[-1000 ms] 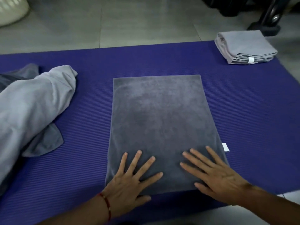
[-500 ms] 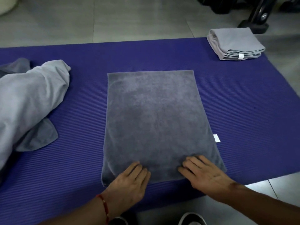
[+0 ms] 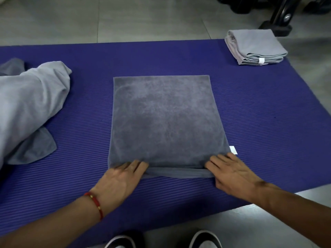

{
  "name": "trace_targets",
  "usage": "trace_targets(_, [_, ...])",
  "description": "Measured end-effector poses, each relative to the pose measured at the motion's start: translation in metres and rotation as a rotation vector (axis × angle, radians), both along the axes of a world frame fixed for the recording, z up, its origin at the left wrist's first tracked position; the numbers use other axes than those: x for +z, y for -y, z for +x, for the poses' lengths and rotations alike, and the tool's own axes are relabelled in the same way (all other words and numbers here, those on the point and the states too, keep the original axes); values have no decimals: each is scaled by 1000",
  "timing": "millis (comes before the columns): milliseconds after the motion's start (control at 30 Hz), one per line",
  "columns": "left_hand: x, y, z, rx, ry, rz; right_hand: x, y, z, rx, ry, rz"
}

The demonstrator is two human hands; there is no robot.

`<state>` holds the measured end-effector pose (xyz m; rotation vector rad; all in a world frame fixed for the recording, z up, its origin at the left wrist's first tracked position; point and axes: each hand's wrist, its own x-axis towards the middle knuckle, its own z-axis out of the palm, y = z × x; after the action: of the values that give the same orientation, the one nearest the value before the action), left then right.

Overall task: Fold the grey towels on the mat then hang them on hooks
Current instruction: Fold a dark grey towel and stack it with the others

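On the left of the ribbed purple foam mat (image 3: 250,111) an unfolded pale grey towel (image 3: 32,108) lies in a heap. In the middle a dark grey terry towel (image 3: 164,120) lies flat, its long axis running away from the person. Its near edge is just at the fingertips of both hands. The left hand (image 3: 120,178) with a red cord bracelet (image 3: 95,204) takes the near left corner, its fingers (image 3: 138,165) curled over the lifted hem. The right hand (image 3: 232,174) takes the near right corner by the white tag (image 3: 233,150), its fingers (image 3: 216,160) bent onto the cloth. Both are equally near; the fold probably goes forward. A folded pale grey towel (image 3: 254,45) sits at the far right corner.
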<state>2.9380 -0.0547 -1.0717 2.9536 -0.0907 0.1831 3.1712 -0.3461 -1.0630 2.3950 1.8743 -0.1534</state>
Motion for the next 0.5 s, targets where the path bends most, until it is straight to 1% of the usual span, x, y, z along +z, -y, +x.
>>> trace_targets(33, [-3,-10,-5,-24,-31,9,0,6,8,-29,-16,-12])
trace_targets(67, [-7,-20,-11,-56,-87,8,3,11,16,-99,-82,-19])
trace_targets(133, [-14,-41,-26,-132,-244,-26,16,13,27,-313,-319,9])
trace_targets(167, [-14,-51,-32,-137,-308,-84,20,13,32,-420,-466,30])
trace_targets(200, [-9,-58,-36,-102,-348,-187,24,12,36,-530,-593,73])
trace_targets(233, [-2,-65,-37,-19,-355,-309,27,10,41,-634,-679,115])
trace_targets(267, [6,-69,-36,92,-313,-424,29,9,46,-722,-750,162])
trace_targets(333, [18,-76,-24,366,-167,-622,33,5,56,-853,-842,300])
trace_targets(400, [22,-81,-4,614,-73,-894,37,0,64,-972,-946,427])
trace_targets(467, [26,-83,14,723,-13,-1126,42,-8,73,-1030,-1080,465])
trace_targets(500, [25,-85,21,727,4,-1188,43,-12,76,-1023,-1131,470])
